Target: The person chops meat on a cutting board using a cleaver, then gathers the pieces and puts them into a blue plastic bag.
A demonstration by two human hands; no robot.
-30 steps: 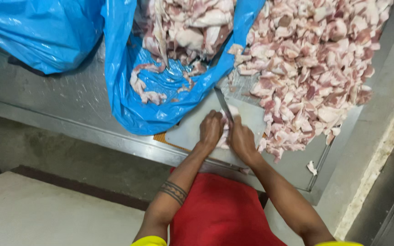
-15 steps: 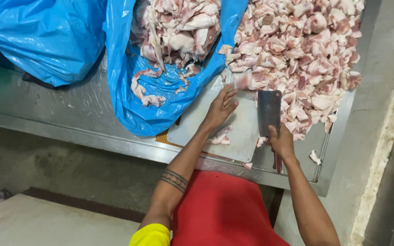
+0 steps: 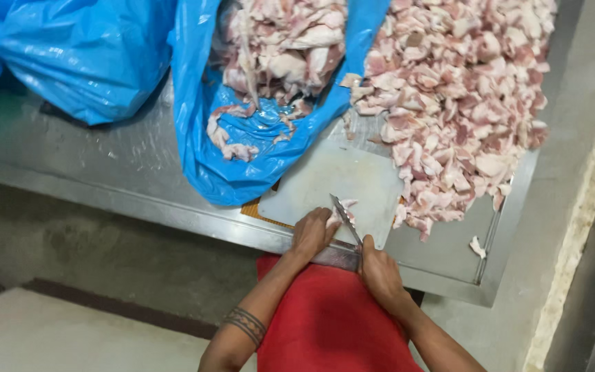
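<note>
Low centre of frame: right hand (image 3: 380,270) closed round the handle of a cleaver (image 3: 345,219), blade edge-down over a small strip of raw meat (image 3: 339,211) at the near edge of the white cutting board (image 3: 332,180). Left hand (image 3: 313,233) curled, fingers pinning that strip steady beside the blade. Heap of cut meat pieces (image 3: 456,103) banked upper right, away from the blade; open blue plastic bag (image 3: 270,148) with uncut meat upper centre, within reach on the steel table (image 3: 105,172)

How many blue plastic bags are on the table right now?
2. One closed bag lies at the far left; one open bag with meat spilling out sits left of the cutting board. More may lie beyond the picture's edge.
</note>
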